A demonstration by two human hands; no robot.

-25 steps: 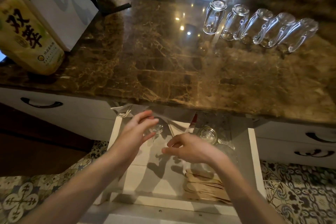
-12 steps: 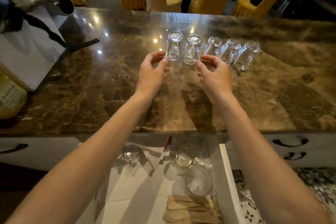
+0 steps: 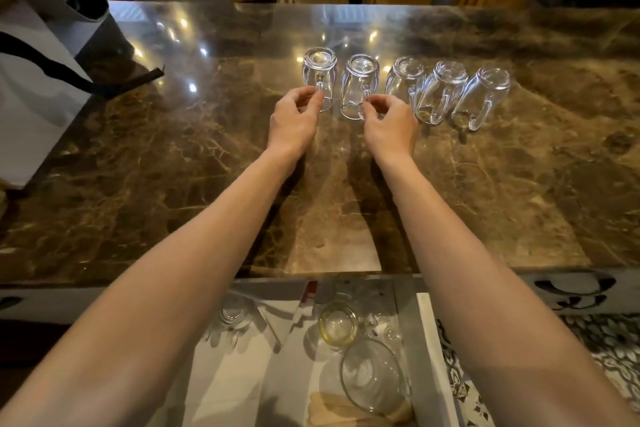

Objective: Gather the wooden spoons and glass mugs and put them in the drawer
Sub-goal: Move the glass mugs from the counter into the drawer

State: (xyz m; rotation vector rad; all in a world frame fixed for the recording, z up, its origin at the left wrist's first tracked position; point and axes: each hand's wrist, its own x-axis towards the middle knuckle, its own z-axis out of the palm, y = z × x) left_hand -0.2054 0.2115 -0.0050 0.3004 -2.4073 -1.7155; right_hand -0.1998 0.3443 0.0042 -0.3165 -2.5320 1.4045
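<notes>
Your left hand pinches first mug handle, right hand second mug; crowded neighbours may topple when lifted.

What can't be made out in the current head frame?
- Whether the left hand and right hand already grip their glass mugs: fingers cover the contact.
- Wooden spoons: cut by the bottom edge, count unclear.
- Drawer contents: clear glassware overlaps, arms cover both sides.
</notes>
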